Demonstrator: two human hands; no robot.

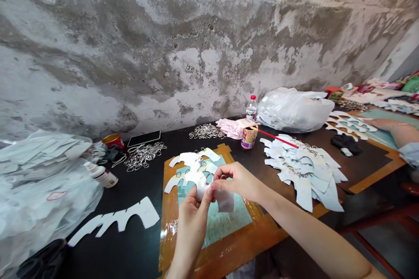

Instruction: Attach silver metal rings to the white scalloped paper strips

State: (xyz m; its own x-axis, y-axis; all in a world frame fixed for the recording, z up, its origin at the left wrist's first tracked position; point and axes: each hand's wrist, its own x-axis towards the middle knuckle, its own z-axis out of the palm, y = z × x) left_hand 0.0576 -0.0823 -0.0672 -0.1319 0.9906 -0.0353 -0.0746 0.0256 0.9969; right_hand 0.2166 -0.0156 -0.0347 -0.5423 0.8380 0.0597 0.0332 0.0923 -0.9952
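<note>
Both hands meet over a pale green mat (219, 229) framed with brown tape. My left hand (193, 211) pinches a small white cut-out piece (225, 202) of sheet material between thumb and fingers. From the right, my right hand (237, 181) closes thumb and fingertips on the same piece. A metal ring (209, 178) shows at the right fingertips; whether they grip the ring itself I cannot tell. Just beyond the hands, white curved strips (189, 158) with rings through them lie on the mat.
On the black table lie ring piles (145, 155), a phone (144, 138), a glue bottle (101, 174) and a notched strip (119, 218). Plastic bags (294, 109) stand by the wall. A can (248, 138) holds a red stick beside ringed pieces (304, 170). Another person's arm (391, 128) reaches in.
</note>
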